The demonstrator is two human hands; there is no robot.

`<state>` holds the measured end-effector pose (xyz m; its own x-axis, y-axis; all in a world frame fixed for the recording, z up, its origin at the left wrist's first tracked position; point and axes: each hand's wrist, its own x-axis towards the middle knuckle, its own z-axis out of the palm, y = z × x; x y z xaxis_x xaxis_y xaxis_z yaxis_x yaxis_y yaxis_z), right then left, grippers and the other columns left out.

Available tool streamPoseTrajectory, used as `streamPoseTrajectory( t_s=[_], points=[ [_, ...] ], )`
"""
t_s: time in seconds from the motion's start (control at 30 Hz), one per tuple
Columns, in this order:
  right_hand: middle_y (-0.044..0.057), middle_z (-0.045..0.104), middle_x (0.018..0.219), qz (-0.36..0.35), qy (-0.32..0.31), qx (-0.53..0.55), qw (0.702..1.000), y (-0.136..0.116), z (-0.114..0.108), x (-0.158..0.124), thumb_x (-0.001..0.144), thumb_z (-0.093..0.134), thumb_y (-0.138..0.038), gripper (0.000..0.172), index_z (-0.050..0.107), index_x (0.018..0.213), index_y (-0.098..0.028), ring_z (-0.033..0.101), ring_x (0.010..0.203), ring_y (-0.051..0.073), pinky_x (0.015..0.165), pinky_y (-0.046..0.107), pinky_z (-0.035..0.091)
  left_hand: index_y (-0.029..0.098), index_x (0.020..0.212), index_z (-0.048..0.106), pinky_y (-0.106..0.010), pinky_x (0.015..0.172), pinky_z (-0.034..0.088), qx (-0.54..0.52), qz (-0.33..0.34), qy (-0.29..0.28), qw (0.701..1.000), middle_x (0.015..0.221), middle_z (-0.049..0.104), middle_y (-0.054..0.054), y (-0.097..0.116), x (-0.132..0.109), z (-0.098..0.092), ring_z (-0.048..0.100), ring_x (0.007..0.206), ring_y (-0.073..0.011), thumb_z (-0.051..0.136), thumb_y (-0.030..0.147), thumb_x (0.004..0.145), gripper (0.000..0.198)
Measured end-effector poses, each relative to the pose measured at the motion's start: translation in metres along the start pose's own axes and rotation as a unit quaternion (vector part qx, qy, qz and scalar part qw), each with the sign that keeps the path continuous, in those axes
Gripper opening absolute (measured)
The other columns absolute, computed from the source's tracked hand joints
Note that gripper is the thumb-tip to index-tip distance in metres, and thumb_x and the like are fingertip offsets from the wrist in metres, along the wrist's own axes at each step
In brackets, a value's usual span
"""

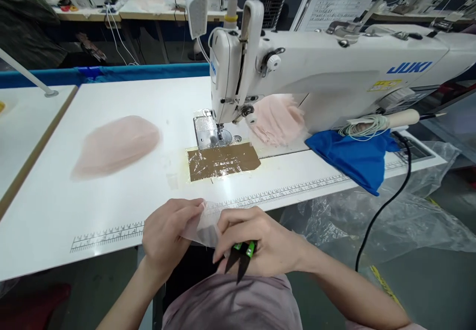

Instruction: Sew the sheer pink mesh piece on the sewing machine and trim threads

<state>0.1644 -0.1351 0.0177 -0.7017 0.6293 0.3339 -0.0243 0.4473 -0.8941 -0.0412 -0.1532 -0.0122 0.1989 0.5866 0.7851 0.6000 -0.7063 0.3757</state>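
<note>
While left hand (169, 233) and right hand (256, 241) pinch sheer fabric (206, 228) before the sewing machine (327, 62), the right palms snips (243, 261), presumably for convenience.

Blue "JUKI" lettering (409, 67) marks the machine (316, 65) at upper right, repeated on its head at upper centre. Yellow label (385, 85), sheet (336, 5) and ruler (293, 190) print is too small to read.

And the bare right hand (266, 241) partly hides the black-bladed, green-handled snips (244, 264); print on the white paper sheet (334, 5) up top is too small to read.
</note>
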Motion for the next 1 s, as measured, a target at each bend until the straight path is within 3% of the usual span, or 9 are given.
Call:
streamPoseTrajectory(
  t_s=[0.13, 0.33, 0.37, 0.5, 0.7, 1.0],
  points=[
    [0.003, 0.058, 0.086, 0.042, 0.131, 0.064, 0.988, -0.003, -0.007, 0.005, 0.08, 0.074, -0.022, 0.012, 0.069, 0.071, -0.016, 0.054, 0.061, 0.006, 0.051, 0.019, 0.044, 0.01, 0.099, 0.064, -0.031, 0.066, 0.06, 0.016, 0.089, -0.006, 0.996, 0.094, 0.073, -0.014, -0.003, -0.004, -0.004, 0.071, 0.085, -0.0218, 0.064, -0.001, 0.079, 0.023],
    [0.002, 0.064, 0.078, 0.026, 0.143, -0.01, 0.989, 0.003, -0.006, 0.012, 0.084, 0.068, -0.017, 0.001, 0.068, 0.085, -0.018, 0.06, 0.07, 0.011, 0.059, 0.023, 0.047, 0.016, 0.095, 0.071, -0.027, 0.069, 0.061, 0.054, 0.11, 0.016, 0.992, 0.101, 0.067, -0.007, -0.001, -0.006, -0.007, 0.07, 0.081, -0.0162, 0.069, -0.005, 0.073, 0.03],
    [0.002, 0.065, 0.081, 0.019, 0.148, -0.033, 0.988, 0.004, -0.005, 0.013, 0.085, 0.067, -0.015, 0.007, 0.068, 0.091, -0.018, 0.06, 0.072, 0.012, 0.061, 0.023, 0.048, 0.016, 0.093, 0.072, -0.025, 0.067, 0.061, 0.053, 0.107, 0.019, 0.993, 0.101, 0.067, -0.005, 0.0, -0.006, -0.006, 0.069, 0.079, -0.0149, 0.07, -0.005, 0.072, 0.029],
    [0.004, 0.066, 0.089, -0.025, 0.146, -0.071, 0.986, 0.009, -0.001, 0.015, 0.085, 0.063, -0.01, 0.017, 0.071, 0.097, -0.019, 0.063, 0.078, 0.013, 0.068, 0.025, 0.052, 0.017, 0.087, 0.071, -0.024, 0.067, 0.061, 0.02, 0.062, 0.028, 0.997, 0.103, 0.063, -0.004, 0.003, -0.008, -0.005, 0.068, 0.081, -0.0139, 0.07, -0.006, 0.072, 0.028],
    [0.003, 0.065, 0.09, -0.057, 0.138, -0.168, 0.974, 0.011, 0.001, 0.016, 0.087, 0.061, -0.011, 0.018, 0.07, 0.099, -0.02, 0.063, 0.076, 0.011, 0.062, 0.021, 0.05, 0.018, 0.081, 0.068, -0.026, 0.066, 0.058, -0.061, -0.031, 0.023, 0.997, 0.1, 0.06, -0.004, 0.004, -0.007, -0.005, 0.064, 0.084, -0.0145, 0.065, -0.007, 0.076, 0.026],
    [0.0, 0.069, 0.08, -0.162, 0.162, -0.421, 0.878, 0.015, 0.004, 0.018, 0.088, 0.053, -0.01, 0.018, 0.067, 0.096, -0.018, 0.058, 0.062, 0.009, 0.051, 0.024, 0.038, 0.019, 0.078, 0.067, -0.025, 0.056, 0.048, -0.166, -0.137, 0.014, 0.977, 0.103, 0.057, -0.003, 0.011, -0.001, -0.001, 0.06, 0.067, -0.0073, 0.061, -0.006, 0.08, 0.026]
  ],
)
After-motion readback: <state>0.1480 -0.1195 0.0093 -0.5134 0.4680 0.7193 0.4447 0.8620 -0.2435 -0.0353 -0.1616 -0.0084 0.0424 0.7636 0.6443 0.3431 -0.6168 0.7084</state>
